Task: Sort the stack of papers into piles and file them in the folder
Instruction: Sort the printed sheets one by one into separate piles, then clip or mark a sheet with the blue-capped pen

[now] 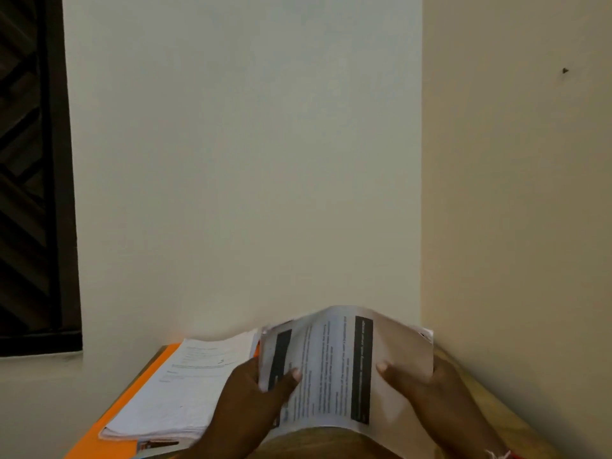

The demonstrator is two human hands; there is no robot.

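I hold a bundle of printed papers between both hands, lifted off the table and bowed upward in the middle, its top page showing text and black bars. My left hand grips its left edge, thumb on top. My right hand grips the right edge, thumb on the page. To the left a thick pile of white papers lies on an open orange folder.
A wooden table stands in a corner, with pale walls right behind and to the right. A dark window with slats is at the far left. A colourful printed item pokes out under the pile.
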